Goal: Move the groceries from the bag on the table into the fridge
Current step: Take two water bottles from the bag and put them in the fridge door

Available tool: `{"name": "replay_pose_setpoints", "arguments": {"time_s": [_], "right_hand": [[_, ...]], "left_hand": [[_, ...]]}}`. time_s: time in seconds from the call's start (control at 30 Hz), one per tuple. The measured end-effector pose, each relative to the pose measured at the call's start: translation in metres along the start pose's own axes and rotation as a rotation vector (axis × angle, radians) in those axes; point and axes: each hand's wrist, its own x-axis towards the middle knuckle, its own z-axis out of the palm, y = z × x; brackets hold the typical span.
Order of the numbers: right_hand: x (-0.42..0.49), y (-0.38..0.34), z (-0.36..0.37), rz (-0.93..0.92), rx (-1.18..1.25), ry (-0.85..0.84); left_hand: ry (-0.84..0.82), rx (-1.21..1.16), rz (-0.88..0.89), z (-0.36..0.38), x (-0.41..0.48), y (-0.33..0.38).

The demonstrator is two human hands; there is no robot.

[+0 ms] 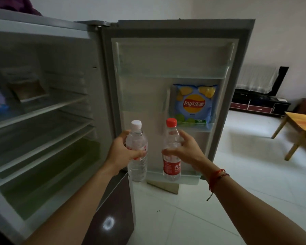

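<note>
- Red-cap bottle (171, 167), middle of the frame, gripped by the right hand (185, 149).
- White-cap bottle (137, 167) beside it, gripped by the left hand (121, 152).
- Chips (194, 103) sit in the fridge door (140, 96); both bottles not in yet.

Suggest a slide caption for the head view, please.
Left hand grips a white-capped bottle, right hand a red-capped bottle, before the open fridge door.
</note>
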Motion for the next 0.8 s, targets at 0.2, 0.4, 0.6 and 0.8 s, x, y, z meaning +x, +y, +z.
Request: {"name": "replay_pose_setpoints", "arguments": {"time_s": [0.2, 0.4, 0.6, 0.8], "right_hand": [[0.008, 0.009, 0.009, 0.001, -0.007, 0.009], [0.023, 0.015, 0.026, 0.005, -0.046, -0.016], [0.048, 0.024, 0.044, 0.045, -0.043, -0.008], [0.079, 0.052, 0.059, 0.082, -0.054, 0.037]], "left_hand": [[-0.005, 0.012, -0.005, -0.004, 0.013, -0.013], [-0.004, 0.011, -0.006, -0.01, 0.03, -0.026], [0.0, 0.01, 0.008, -0.01, 0.058, -0.04], [-0.009, 0.026, -0.008, 0.003, 0.09, -0.066]]}}
